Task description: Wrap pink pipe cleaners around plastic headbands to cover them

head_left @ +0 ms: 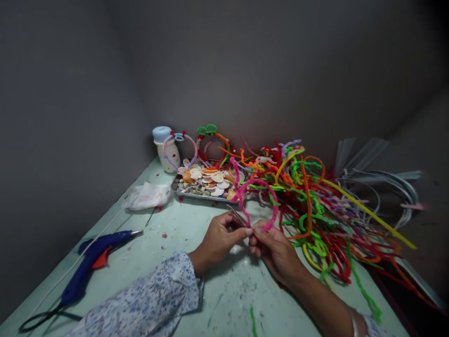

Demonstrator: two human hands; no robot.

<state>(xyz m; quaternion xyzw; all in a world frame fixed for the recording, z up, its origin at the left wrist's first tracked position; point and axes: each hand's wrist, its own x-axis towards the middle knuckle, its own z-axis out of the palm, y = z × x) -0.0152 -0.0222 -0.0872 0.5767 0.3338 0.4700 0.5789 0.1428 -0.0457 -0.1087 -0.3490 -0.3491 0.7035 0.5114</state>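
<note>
A fuzzy pink pipe cleaner, bent into a loop with an end sticking up at its left, stands above both hands near the middle of the table. My left hand pinches its lower left part, and a thin grey piece shows by the fingers. Close beside it, with the thumbs almost touching, my right hand is closed on the loop's lower right part. The fingers hide the spot where the pink ends meet.
A metal tray of shells stands behind, with decorated hoops and a lidded jar. Many coloured pipe cleaners are heaped at right. A blue glue gun lies left, near a plastic bag.
</note>
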